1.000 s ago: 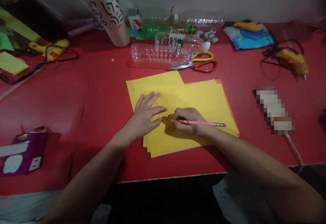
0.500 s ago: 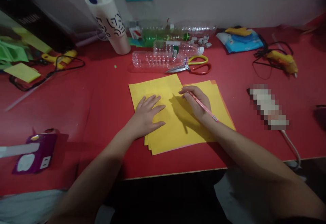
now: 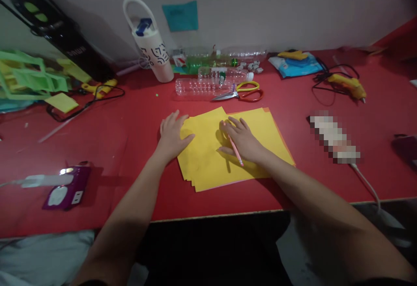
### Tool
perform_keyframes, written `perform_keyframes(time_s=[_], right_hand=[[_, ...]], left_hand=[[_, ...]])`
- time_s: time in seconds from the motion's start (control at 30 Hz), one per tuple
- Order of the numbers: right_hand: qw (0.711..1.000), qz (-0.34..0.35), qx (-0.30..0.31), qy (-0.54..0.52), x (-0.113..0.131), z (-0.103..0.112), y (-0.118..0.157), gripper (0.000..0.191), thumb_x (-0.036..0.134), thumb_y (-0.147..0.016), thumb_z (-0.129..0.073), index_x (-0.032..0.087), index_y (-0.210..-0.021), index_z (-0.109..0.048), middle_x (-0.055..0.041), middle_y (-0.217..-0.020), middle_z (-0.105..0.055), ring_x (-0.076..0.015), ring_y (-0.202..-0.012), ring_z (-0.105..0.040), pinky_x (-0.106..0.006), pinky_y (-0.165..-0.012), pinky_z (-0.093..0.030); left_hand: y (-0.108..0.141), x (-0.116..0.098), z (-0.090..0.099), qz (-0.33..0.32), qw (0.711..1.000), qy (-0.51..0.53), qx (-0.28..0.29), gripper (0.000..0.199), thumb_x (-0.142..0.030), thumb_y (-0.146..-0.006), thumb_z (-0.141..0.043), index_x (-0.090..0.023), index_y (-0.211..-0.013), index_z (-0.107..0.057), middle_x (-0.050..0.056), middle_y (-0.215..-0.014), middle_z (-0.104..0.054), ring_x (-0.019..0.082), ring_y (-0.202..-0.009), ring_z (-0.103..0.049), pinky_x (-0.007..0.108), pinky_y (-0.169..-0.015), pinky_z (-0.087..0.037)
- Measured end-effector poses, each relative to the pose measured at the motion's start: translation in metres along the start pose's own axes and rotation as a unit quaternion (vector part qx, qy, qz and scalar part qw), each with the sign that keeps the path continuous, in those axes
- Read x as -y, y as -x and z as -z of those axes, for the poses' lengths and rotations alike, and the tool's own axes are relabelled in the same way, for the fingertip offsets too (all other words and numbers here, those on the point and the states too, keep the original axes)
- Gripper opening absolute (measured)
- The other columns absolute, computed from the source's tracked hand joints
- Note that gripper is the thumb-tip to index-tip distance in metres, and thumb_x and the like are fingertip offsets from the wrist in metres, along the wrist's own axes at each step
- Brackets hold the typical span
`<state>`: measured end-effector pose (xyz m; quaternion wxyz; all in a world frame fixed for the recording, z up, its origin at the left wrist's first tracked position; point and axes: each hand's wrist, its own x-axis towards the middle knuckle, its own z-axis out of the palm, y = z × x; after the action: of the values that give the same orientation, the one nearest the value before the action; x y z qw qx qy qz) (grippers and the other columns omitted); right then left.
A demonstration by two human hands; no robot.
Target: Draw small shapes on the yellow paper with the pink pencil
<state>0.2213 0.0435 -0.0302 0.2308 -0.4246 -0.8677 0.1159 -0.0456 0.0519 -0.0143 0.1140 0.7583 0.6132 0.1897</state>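
Several yellow paper sheets [image 3: 208, 160] lie in an uneven stack, with an orange edge showing at the right. My left hand [image 3: 172, 137] rests over the stack's upper left edge, fingers apart and thumb on the paper; it holds nothing. Over the middle of the sheets, my right hand [image 3: 246, 142] keeps a pink pencil [image 3: 235, 149] against its fingers. The pencil slants, with its eraser end toward me, and its tip is by the fingertips. Behind the paper lie scissors [image 3: 239, 95] with one yellow and one red handle.
Clear plastic bottles [image 3: 202, 87] lie behind the scissors. A white tumbler [image 3: 153, 54] stands back left. At right are a yellow glue gun [image 3: 350, 85], a blue wipes pack [image 3: 296, 67] and a blurred-out device [image 3: 334, 138] with a cable. A purple power adapter [image 3: 70, 188] sits left.
My left hand has shifted left, from on the paper to its edge. My right hand has loosened from a writing grip, its fingers stretching out over the pencil. The camera view has tilted up slightly.
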Motion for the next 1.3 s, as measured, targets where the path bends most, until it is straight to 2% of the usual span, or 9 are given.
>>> perform_keyframes(time_s=[0.1,0.2,0.4,0.63,0.77,0.87,1.0,1.17,1.3], right_hand=[[0.999,0.020,-0.031,-0.008,0.001,0.004,-0.001,0.026,0.042,-0.091,-0.059,0.021,-0.104,-0.067,-0.0104,-0.104,-0.074,-0.0324,-0.116,-0.062,-0.059,-0.114,-0.032],[0.997,0.037,-0.057,-0.045,-0.001,0.006,-0.003,0.020,0.038,-0.094,-0.055,0.022,-0.095,-0.068,-0.0063,-0.086,-0.074,-0.0254,-0.091,-0.068,-0.053,-0.106,-0.042],[0.995,0.079,-0.027,-0.049,0.000,0.004,-0.004,0.026,0.037,-0.092,-0.059,0.023,-0.113,-0.067,-0.0125,-0.114,-0.073,-0.0309,-0.118,-0.061,-0.055,-0.106,-0.043],[0.996,0.037,-0.066,-0.056,-0.001,0.008,-0.006,0.020,0.031,-0.094,-0.053,0.026,-0.084,-0.070,-0.0011,-0.072,-0.071,-0.0213,-0.076,-0.067,-0.047,-0.104,-0.047],[0.994,0.032,-0.056,-0.087,0.001,0.006,-0.006,0.020,0.033,-0.094,-0.054,0.023,-0.104,-0.069,-0.0087,-0.096,-0.074,-0.0260,-0.096,-0.068,-0.043,-0.091,-0.054],[0.993,0.021,-0.029,-0.117,0.006,0.001,-0.009,0.026,0.034,-0.092,-0.058,0.024,-0.114,-0.066,-0.0111,-0.114,-0.072,-0.0291,-0.114,-0.062,-0.047,-0.098,-0.051],[0.984,-0.060,-0.029,-0.165,0.014,0.007,-0.013,0.023,0.035,-0.095,-0.051,0.023,-0.101,-0.069,-0.0110,-0.103,-0.074,-0.0276,-0.101,-0.066,-0.045,-0.088,-0.053],[0.913,-0.192,-0.005,-0.359,0.019,0.027,-0.019,0.024,0.036,-0.093,-0.048,0.021,-0.083,-0.064,0.0003,-0.058,-0.060,-0.0151,-0.055,-0.056,-0.029,-0.054,-0.046],[0.870,-0.217,0.017,-0.443,0.020,0.026,-0.030,0.012,0.027,-0.078,-0.064,0.020,-0.087,-0.060,0.0024,-0.065,-0.062,-0.0126,-0.058,-0.056,-0.026,-0.055,-0.044]], left_hand=[[-0.002,0.003,-0.001,0.001,0.998,-0.042,0.039,0.066,-0.042,-0.081,-0.071,-0.016,-0.138,-0.053,0.019,-0.154,-0.042,0.039,-0.146,-0.032,0.064,-0.119,-0.017],[0.000,-0.002,-0.003,-0.045,0.994,-0.069,0.068,0.068,-0.046,-0.081,-0.071,-0.015,-0.139,-0.053,0.019,-0.152,-0.044,0.039,-0.146,-0.030,0.064,-0.120,-0.013],[0.003,-0.012,-0.005,-0.100,0.986,-0.089,0.096,0.070,-0.057,-0.084,-0.066,-0.018,-0.140,-0.053,0.017,-0.157,-0.038,0.038,-0.148,-0.026,0.063,-0.120,-0.011],[-0.013,-0.011,0.001,-0.130,0.980,-0.092,0.118,0.051,-0.049,-0.094,-0.054,-0.016,-0.132,-0.060,0.013,-0.145,-0.056,0.033,-0.143,-0.038,0.058,-0.122,-0.014],[-0.015,-0.005,-0.001,-0.144,0.981,-0.066,0.111,0.048,-0.045,-0.095,-0.052,-0.015,-0.131,-0.060,0.014,-0.146,-0.054,0.031,-0.140,-0.043,0.051,-0.120,-0.026],[-0.012,-0.001,-0.004,-0.154,0.982,-0.051,0.100,0.048,-0.044,-0.095,-0.052,-0.014,-0.132,-0.060,0.015,-0.146,-0.053,0.031,-0.138,-0.045,0.050,-0.117,-0.030],[-0.007,0.002,-0.005,-0.152,0.984,-0.040,0.079,0.045,-0.044,-0.094,-0.055,-0.017,-0.129,-0.062,0.015,-0.144,-0.055,0.032,-0.137,-0.046,0.054,-0.117,-0.029],[-0.002,-0.001,-0.005,-0.180,0.975,-0.005,0.126,0.052,-0.046,-0.093,-0.058,-0.023,-0.139,-0.054,0.011,-0.158,-0.039,0.031,-0.149,-0.027,0.056,-0.122,-0.018],[0.003,-0.011,-0.008,-0.164,0.978,-0.040,0.122,0.063,-0.053,-0.089,-0.061,-0.020,-0.142,-0.051,0.014,-0.159,-0.037,0.035,-0.149,-0.025,0.059,-0.121,-0.013]])
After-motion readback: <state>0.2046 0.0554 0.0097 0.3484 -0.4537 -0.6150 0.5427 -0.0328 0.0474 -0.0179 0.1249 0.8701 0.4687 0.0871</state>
